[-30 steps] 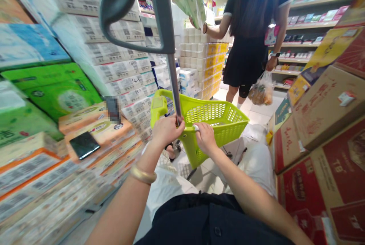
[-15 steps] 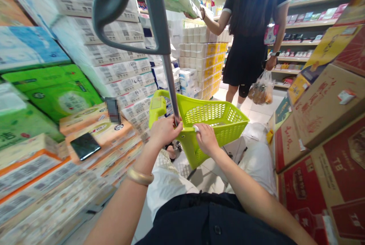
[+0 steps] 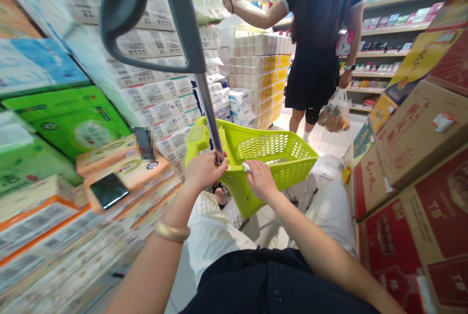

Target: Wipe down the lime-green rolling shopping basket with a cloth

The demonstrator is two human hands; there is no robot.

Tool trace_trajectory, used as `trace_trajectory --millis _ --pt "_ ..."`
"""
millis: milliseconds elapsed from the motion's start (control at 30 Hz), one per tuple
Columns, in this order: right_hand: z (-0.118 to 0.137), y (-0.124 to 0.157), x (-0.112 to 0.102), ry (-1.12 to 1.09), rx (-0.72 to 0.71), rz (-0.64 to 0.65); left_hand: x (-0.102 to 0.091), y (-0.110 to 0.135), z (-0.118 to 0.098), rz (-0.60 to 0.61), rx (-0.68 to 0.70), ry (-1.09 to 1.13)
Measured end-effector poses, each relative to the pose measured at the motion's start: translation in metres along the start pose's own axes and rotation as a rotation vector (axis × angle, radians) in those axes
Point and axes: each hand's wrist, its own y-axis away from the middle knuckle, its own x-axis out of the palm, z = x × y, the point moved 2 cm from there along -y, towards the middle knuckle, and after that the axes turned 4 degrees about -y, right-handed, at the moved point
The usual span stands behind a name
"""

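Observation:
Between my knees stands a lime-green shopping basket [image 3: 288, 177], with a metal pole [image 3: 208, 111] rising from its near end to a grey loop handle [image 3: 193, 26]. My left hand [image 3: 204, 170] is closed around the foot of the pole, beside the basket's rim. Pinched in my right hand [image 3: 261, 181] is a small white wipe [image 3: 246, 166], which touches the top rim of the basket. The fingers of that hand curl over the edge. Only holes and bare plastic show in the visible part of the basket's inside.
On stacked tissue packs [image 3: 146, 177] at left lies a phone [image 3: 109, 190]. Cartons [image 3: 413, 133] rise close on my right. Ahead, a person [image 3: 314, 60] carries a plastic bag [image 3: 334, 111] and reaches toward stacked paper packs [image 3: 256, 65].
The basket, its pole and both my hands have shifted slightly left. The other person's arm has stretched further left, and the green pack by that hand has moved away.

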Motion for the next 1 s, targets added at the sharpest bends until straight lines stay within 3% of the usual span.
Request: trace_trajectory --millis 133,267,367,467,600,667,767,900,1000 --pt "0.004 -0.001 0.002 -0.012 0.046 -0.045 -0.002 0.002 -0.001 -0.018 -0.030 -0.012" --pt "0.038 -0.010 0.010 -0.119 -0.106 -0.012 0.000 0.003 -0.003 -0.037 -0.016 -0.016" --pt "0.047 -0.011 0.012 -0.118 -0.151 -0.005 0.001 0.004 -0.002 -0.029 -0.019 -0.026" --pt "0.031 -0.006 0.010 -0.080 -0.137 0.011 0.001 0.004 0.001 -0.024 -0.015 -0.015" --pt "0.002 0.003 0.003 -0.011 -0.026 -0.019 0.000 0.005 0.003 -0.022 -0.006 -0.015" --pt "-0.001 0.004 0.002 0.014 0.033 -0.044 0.001 0.005 0.002 -0.022 -0.011 -0.018" --pt "0.016 0.000 0.005 -0.008 0.058 -0.061 0.002 0.005 0.000 -0.029 -0.025 -0.009" --pt "0.049 -0.008 0.012 -0.071 -0.070 -0.032 0.005 0.005 -0.002 -0.034 -0.004 -0.014" --pt "0.051 -0.007 0.013 -0.079 -0.109 -0.021 0.006 0.005 -0.001 -0.044 0.013 -0.013"
